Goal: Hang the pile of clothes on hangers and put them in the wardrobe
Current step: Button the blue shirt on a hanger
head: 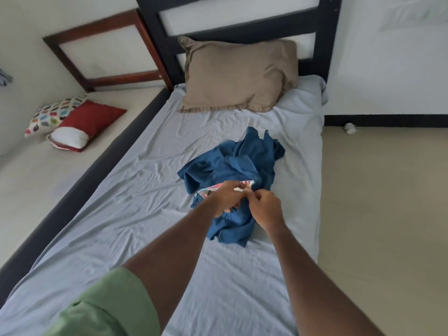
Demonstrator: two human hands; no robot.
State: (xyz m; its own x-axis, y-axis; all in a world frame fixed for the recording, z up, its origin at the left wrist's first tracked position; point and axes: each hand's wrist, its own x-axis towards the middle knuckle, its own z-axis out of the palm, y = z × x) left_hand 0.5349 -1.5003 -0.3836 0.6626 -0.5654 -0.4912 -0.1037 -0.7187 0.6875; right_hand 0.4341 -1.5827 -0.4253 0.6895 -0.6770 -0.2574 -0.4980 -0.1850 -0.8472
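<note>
Blue shirt [232, 166] lies crumpled near the bed's [135, 214] right edge; left hand [224, 197] and right hand [265, 209], arms outstretched, pinch it.

patterned garment [219, 187]: mostly hidden under blue shirt [232, 163] | left fingers [238, 190]: grip unclear

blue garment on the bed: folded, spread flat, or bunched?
Bunched. The blue cloth garment lies crumpled in a heap on the pale grey bedsheet, with overlapping folds. Both hands, left and right, pinch its near edge.
</note>
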